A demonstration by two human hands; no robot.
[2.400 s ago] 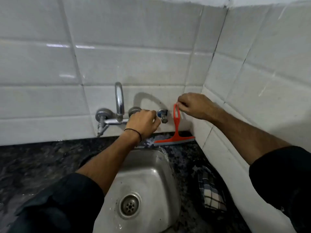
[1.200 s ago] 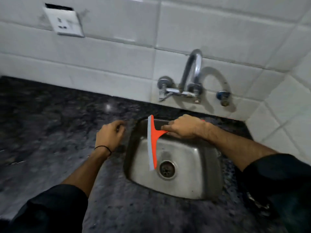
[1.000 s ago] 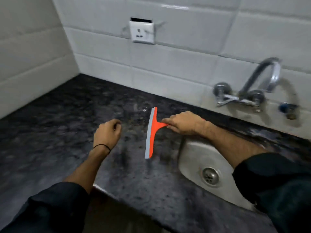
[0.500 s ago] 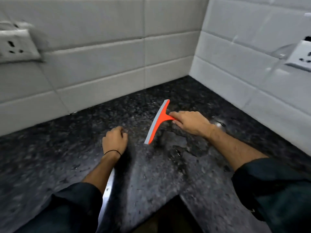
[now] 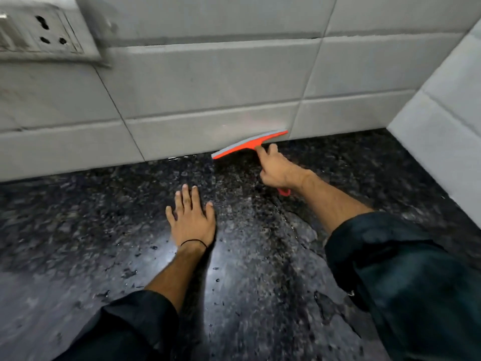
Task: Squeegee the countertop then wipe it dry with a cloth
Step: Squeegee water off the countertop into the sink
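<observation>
Squeegee [image 5: 249,145] is held at the far edge of the countertop [image 5: 260,256], its orange-backed blade set along the foot of the tiled wall [image 5: 208,87], tilted so the right end sits higher in the picture than the left. Right hand [image 5: 277,169] is closed around the squeegee handle, index finger laid forward along the neck toward the blade; a bit of orange handle end shows under the wrist. Whether the blade edge is pressed on the stone or just against the tiles cannot be told — the contact line is blurred. Left hand [image 5: 191,220] is laid flat, palm down, on the dark speckled stone, fingers extended and mostly together, thumb out to the side; a thin black band is seen at its wrist. The left hand is near the squeegee but apart from it. Water streaks and droplets are seen on the countertop, with a shiny wet patch by the left forearm. Dark sleeves are worn on both arms. A wall socket [image 5: 41,29] is seen at upper left — a second tiled wall meets the first at the right corner.
</observation>
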